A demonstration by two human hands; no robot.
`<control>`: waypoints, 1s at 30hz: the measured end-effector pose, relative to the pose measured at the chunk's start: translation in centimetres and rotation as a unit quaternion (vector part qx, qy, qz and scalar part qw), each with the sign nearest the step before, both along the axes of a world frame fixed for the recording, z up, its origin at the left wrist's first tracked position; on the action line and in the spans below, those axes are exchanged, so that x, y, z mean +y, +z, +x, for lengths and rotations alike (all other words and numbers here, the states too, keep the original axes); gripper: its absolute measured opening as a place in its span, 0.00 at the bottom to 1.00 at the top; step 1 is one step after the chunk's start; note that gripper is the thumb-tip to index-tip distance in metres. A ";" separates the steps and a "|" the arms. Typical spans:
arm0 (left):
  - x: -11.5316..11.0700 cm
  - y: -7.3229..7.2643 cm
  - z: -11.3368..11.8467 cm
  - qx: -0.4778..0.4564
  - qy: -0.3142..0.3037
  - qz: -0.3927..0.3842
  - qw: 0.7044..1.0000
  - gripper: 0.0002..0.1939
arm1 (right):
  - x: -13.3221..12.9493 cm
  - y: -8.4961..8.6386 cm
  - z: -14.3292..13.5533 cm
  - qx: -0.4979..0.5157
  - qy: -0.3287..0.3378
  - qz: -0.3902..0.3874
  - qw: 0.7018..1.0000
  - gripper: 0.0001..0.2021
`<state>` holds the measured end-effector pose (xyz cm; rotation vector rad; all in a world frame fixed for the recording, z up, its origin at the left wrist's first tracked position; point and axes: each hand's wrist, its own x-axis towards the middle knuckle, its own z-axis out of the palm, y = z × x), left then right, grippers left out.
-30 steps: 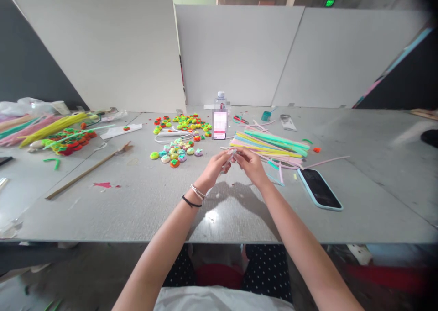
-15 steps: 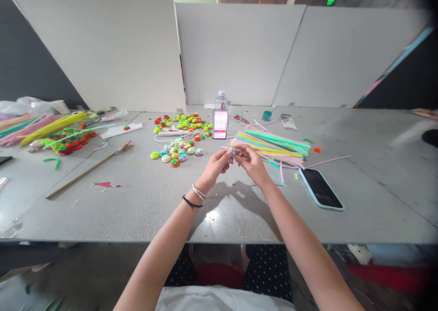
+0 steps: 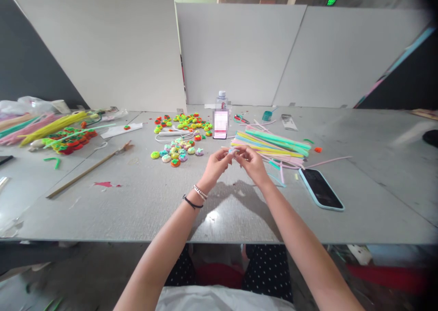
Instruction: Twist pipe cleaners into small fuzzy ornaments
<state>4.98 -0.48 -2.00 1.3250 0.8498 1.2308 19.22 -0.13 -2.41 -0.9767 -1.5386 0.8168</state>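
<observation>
My left hand (image 3: pixel 218 163) and my right hand (image 3: pixel 251 162) meet above the grey table, fingertips pinched on a small pale blue piece (image 3: pixel 232 150). Fingers cover most of it. Behind and right of my right hand lies a bundle of pastel fuzzy stems (image 3: pixel 273 143). Left of my left hand is a cluster of small pastel round pieces (image 3: pixel 178 150), with a yellow, green and red pile (image 3: pixel 193 120) behind it.
A lit phone (image 3: pixel 220 123) leans before a bottle (image 3: pixel 222 99). Another phone (image 3: pixel 321 188) lies at the right. A wooden stick (image 3: pixel 84 172), more stems (image 3: pixel 51 127) and red-green pieces (image 3: pixel 73 139) are at the left. White panels (image 3: pixel 239 50) stand behind.
The fingertips of both hands have shifted slightly around the small pale piece. Everything on the table stays where it was.
</observation>
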 end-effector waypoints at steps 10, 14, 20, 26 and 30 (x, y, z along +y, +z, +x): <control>-0.1 -0.1 -0.1 -0.028 0.000 0.012 1.000 0.22 | -0.1 0.4 0.2 -0.013 0.007 0.045 0.999 0.15; 0.1 -0.6 -0.4 -0.003 -0.013 0.000 1.000 0.26 | 0.2 0.4 0.8 -0.049 0.010 0.060 0.997 0.14; 0.1 -0.8 -0.4 0.012 -0.030 -0.010 0.999 0.27 | 0.3 0.3 1.5 -0.081 0.037 0.061 0.994 0.14; -0.1 -0.6 -0.4 0.010 -0.058 -0.011 0.998 0.27 | 0.3 0.4 1.6 -0.051 0.057 0.034 0.996 0.14; -0.1 -0.3 -0.8 0.011 -0.099 -0.020 0.995 0.27 | 0.3 0.3 1.6 -0.031 0.088 0.020 0.995 0.13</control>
